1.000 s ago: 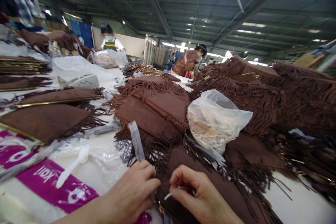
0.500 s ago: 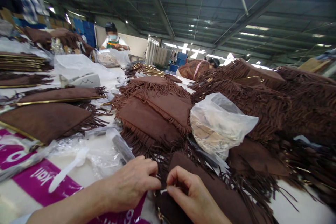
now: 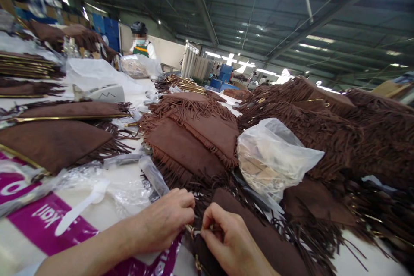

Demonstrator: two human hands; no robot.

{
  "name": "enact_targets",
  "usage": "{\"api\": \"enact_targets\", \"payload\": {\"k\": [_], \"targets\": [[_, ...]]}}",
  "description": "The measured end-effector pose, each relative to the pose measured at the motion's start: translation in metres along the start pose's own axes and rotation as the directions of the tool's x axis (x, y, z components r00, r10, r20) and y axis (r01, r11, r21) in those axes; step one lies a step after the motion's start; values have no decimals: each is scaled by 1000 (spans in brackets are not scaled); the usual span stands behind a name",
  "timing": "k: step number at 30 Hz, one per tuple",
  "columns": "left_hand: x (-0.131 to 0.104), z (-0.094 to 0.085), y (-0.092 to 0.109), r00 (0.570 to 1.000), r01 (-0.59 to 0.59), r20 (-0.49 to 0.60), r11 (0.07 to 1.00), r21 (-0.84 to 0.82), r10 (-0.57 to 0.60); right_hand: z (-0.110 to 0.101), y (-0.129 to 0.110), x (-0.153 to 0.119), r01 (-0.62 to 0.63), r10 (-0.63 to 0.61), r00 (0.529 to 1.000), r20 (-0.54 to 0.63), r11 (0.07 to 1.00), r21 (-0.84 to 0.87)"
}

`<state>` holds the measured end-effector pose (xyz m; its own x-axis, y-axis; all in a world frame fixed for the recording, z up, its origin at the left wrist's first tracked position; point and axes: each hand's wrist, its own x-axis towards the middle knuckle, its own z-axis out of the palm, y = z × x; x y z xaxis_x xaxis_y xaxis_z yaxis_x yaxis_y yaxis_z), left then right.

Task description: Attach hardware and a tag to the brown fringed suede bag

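A dark brown suede bag with fringe (image 3: 255,233) lies in front of me, partly under my right hand. My left hand (image 3: 166,220) is closed at the bag's left edge, with a small gold metal fitting (image 3: 190,229) at its fingertips. Close beside it, my right hand (image 3: 228,237) pinches thumb and forefinger together over the bag. What sits in that pinch is too small and too covered to make out. More gold hardware (image 3: 198,264) shows below, on the bag's near edge.
Fringed brown bags are stacked in the middle (image 3: 190,138), with a large heap (image 3: 323,125) at right. A clear plastic bag of pale strings (image 3: 268,159) leans between them. A white plastic spoon (image 3: 82,207) lies on purple-printed plastic at left. A masked co-worker (image 3: 141,43) stands behind.
My hands stay close together. A gold fitting now shows at my left fingertips, and the white end that stuck out of my right pinch is out of sight. The distant co-worker has shifted slightly.
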<state>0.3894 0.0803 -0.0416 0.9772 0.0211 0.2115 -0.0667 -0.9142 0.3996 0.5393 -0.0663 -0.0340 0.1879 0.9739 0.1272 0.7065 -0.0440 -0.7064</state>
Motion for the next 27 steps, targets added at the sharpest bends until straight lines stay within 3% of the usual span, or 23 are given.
{"api": "enact_targets", "payload": {"k": [10, 15, 18, 22, 27], "targets": [[3, -4, 5, 999, 34, -21, 997, 68, -32, -6, -5, 3, 3, -2, 999, 50, 1000, -19], [13, -17, 6, 998, -65, -8, 977, 203, 68, -11, -9, 12, -27, 23, 998, 50, 997, 68], [23, -25, 2, 987, -157, 3, 950, 270, 163, -11, -7, 18, -70, 61, 997, 48, 975, 213], [35, -30, -4, 979, -201, 37, 943, 266, 199, -5, 6, 21, -153, 132, 988, 80, 892, 426], [44, -35, 0, 980, -200, 75, 945, 258, 187, 1, 20, 25, -265, 186, 964, 189, 684, 679]]}}
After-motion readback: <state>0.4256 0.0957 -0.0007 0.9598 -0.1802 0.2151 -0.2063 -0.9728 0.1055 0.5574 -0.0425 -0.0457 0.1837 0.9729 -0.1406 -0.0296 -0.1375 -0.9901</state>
